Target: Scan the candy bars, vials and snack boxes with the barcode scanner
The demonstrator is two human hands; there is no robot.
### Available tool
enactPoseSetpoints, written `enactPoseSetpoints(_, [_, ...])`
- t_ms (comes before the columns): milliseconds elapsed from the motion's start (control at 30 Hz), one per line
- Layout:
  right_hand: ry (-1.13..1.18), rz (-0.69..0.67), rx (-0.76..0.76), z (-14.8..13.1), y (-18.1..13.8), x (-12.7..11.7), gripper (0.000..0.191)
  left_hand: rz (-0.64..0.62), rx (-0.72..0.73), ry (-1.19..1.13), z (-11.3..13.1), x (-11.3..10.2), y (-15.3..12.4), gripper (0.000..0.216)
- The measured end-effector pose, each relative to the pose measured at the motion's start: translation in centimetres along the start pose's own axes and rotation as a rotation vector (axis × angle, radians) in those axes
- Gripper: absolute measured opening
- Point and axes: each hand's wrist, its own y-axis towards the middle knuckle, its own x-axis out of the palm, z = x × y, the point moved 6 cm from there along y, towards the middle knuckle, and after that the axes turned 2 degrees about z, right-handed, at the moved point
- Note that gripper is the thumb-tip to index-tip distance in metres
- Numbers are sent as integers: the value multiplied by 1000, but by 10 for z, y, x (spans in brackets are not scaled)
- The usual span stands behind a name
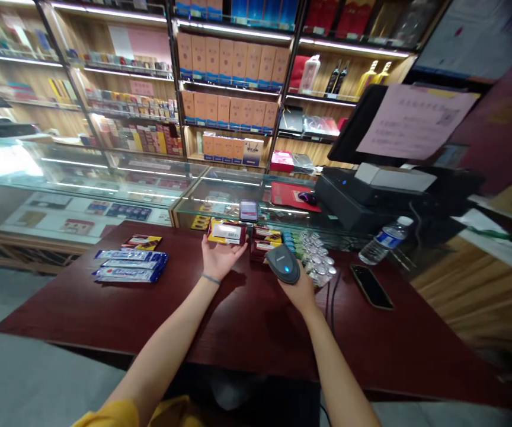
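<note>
My left hand (218,256) is turned palm up over the dark red table (105,302) and holds a red and yellow box (226,232) by its near edge, barcode label facing up. My right hand (300,290) grips a grey handheld barcode scanner (284,263) with a blue light, its head tipped toward the box. A black cable (332,296) trails from the scanner toward me. Several more red boxes (265,240) lie stacked just behind the scanner.
Blue packets (130,265) and a dark packet (143,242) lie at the left. A black phone (371,286), a water bottle (384,239) and small silvery packets (318,261) lie at the right. Behind stand a glass counter (158,184), a cash register (371,190) and stocked shelves (233,65).
</note>
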Motion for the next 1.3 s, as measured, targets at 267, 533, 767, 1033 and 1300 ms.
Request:
enactPoseSetpoints(267, [-106, -72, -61, -6, -16, -8, 44, 3, -30, -14, -20, -1, 1, 75])
enactPoseSetpoints(533, [-152, -190, -164, -16, -22, 1, 37, 34, -37, -6, -19, -12, 6, 80])
enactPoseSetpoints(767, [-76, -136, -144, -15, -21, -5, 38, -30, -42, -80, -22, -15, 8, 75])
enactPoseSetpoints(1033, [12, -4, -83, -5, -19, -10, 39, 60, -49, 177, -30, -22, 12, 58])
enactPoseSetpoints(1300, [194, 202, -1, 28, -16, -20, 52, 165, 415, 1214, 7, -5, 30, 37])
